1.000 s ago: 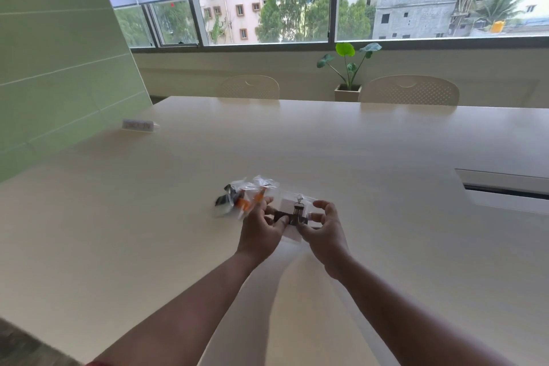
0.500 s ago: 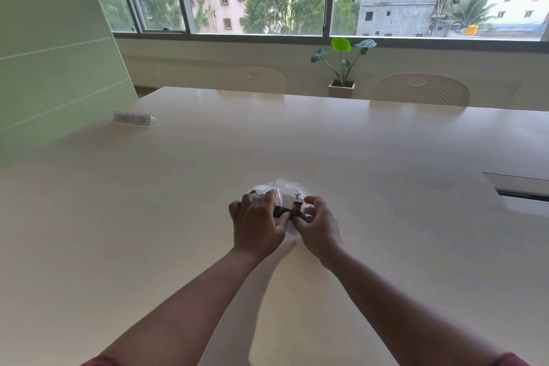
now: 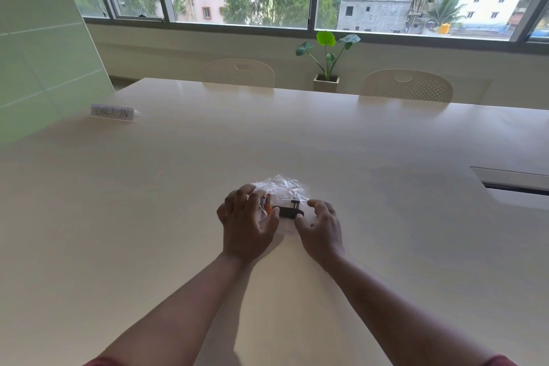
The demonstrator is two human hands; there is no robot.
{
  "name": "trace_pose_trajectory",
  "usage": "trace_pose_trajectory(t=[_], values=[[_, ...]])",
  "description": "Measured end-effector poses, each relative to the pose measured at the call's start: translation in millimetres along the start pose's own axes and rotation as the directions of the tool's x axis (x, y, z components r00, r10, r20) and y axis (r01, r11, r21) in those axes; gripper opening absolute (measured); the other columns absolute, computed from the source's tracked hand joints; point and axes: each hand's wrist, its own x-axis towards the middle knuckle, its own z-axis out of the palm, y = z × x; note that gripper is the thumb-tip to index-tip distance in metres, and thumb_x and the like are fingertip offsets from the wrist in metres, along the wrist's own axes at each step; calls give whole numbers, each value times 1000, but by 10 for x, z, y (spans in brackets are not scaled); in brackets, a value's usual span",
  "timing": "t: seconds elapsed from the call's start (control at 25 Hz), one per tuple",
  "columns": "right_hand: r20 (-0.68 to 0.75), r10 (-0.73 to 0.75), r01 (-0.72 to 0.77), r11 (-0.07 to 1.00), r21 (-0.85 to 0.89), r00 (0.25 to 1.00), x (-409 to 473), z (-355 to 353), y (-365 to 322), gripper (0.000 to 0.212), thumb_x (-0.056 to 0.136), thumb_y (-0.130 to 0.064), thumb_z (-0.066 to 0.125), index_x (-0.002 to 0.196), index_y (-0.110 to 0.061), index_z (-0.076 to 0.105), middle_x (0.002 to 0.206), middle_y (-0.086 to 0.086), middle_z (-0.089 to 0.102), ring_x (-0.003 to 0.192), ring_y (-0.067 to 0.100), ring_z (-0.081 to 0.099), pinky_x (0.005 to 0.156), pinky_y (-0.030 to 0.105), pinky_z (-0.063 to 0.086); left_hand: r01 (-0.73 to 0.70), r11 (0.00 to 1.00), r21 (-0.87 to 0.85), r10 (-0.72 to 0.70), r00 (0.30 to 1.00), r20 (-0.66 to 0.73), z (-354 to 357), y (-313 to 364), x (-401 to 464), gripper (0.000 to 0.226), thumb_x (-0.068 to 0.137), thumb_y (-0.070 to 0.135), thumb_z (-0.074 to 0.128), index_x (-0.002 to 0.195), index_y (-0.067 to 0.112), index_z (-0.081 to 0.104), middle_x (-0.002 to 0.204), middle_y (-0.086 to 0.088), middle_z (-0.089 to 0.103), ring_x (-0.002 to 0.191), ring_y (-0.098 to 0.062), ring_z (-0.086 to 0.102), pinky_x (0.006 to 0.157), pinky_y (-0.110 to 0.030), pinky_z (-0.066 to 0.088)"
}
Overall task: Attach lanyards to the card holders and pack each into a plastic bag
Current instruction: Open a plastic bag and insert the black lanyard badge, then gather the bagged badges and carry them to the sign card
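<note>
Both hands: left (image 3: 249,221) curled over plastic bag (image 3: 286,189), right (image 3: 320,224) curled, hovering.

Table (image 3: 371,157) surface lay bare on all sides of the two hands. Only obstacles on it: a small name placard (image 3: 113,112) far left near the green wall panel (image 3: 38,47), and a recessed cable slot (image 3: 517,186) at right. Two chairs (image 3: 238,72) and a potted plant (image 3: 326,68) stood beyond the far edge, well apart from the hands.
</note>
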Motion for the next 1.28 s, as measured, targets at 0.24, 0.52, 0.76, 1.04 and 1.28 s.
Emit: trace_pose_trajectory(t=[0.24,0.52,0.76,1.04,1.28], values=[[-8,7,-6,999,52,1000,11,16,37,41,89,-25,64,127,-10,59,130,5,55,116,24,59,103,39,47,82,997,8,-82,996,42,-26,62,-7,44,88,47,64,124,23,54,138,3,48,132,-24,40,104,-47,31],[-28,61,-57,991,121,998,42,18,55,41,88,-28,64,126,-15,56,126,1,56,93,12,57,83,24,39,255,944,-209,-249,967,55,-110,68,50,69,82,55,42,132,10,57,145,-9,52,139,-29,43,114,-44,34],[-10,148,-146,985,93,989,81,16,-43,66,80,-48,77,134,-21,50,107,-2,65,89,15,63,74,28,46,393,810,-436,-361,919,159,-67,-95,141,47,82,35,49,122,15,62,120,9,58,117,-14,53,96,-26,40],[56,338,-342,913,222,939,152,3,-283,92,74,-21,87,149,-24,34,98,4,64,80,14,64,60,26,47,458,683,-569,-373,888,268,-130,-205,176,41,73,29,48,110,27,64,108,21,56,106,-6,51,92,-22,37],[22,342,-321,856,404,939,66,-30,-367,82,72,-4,87,138,-27,43,98,7,58,80,20,61,65,32,51,470,592,-654,-351,882,316,-228,-242,189,36,73,26,47,106,29,63,112,12,62,111,-12,56,98,-27,43]])
